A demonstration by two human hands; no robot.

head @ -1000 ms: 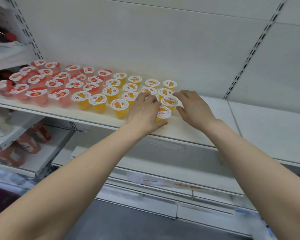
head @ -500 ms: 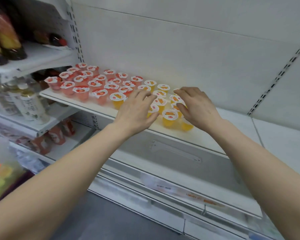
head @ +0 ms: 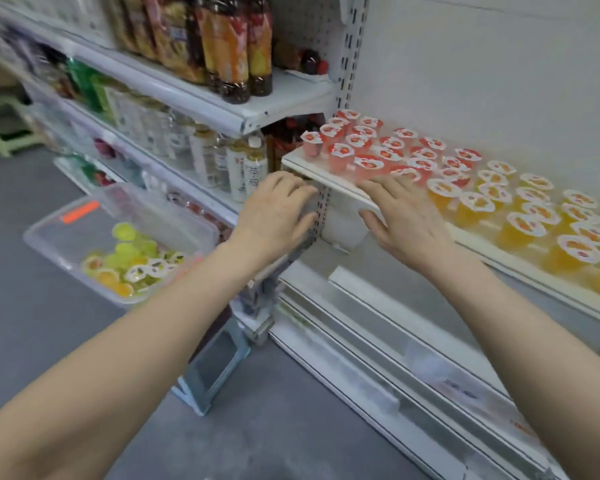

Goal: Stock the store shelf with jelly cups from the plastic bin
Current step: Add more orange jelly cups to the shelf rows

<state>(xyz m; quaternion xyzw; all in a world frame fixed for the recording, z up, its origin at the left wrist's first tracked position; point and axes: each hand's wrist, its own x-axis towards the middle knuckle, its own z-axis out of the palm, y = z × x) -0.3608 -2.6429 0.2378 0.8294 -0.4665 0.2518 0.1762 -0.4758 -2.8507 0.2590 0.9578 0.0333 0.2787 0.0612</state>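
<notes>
Jelly cups [head: 426, 164] stand in rows on the shelf [head: 312, 171] from 12 to 3 o'clock, red beside orange, likely grouped by flavour; more lie loose in the bin [head: 45, 233] at 9 o'clock. Both hands are empty, fingers loosely spread: left hand [head: 274, 213] and right hand [head: 406, 216] hover at centre by the shelf's front edge, seemingly between loads. Bottles [head: 236, 164] fill the next bay at 11 o'clock, and a grey frame [head: 215, 368] at 6 o'clock stands between shelf and bin

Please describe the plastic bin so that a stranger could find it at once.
Start at the white store shelving, then look down and left of the left hand, toward the grey floor. There sits the plastic bin: clear, with an orange mark on its rim, holding loose green and yellow jelly cups.
</notes>
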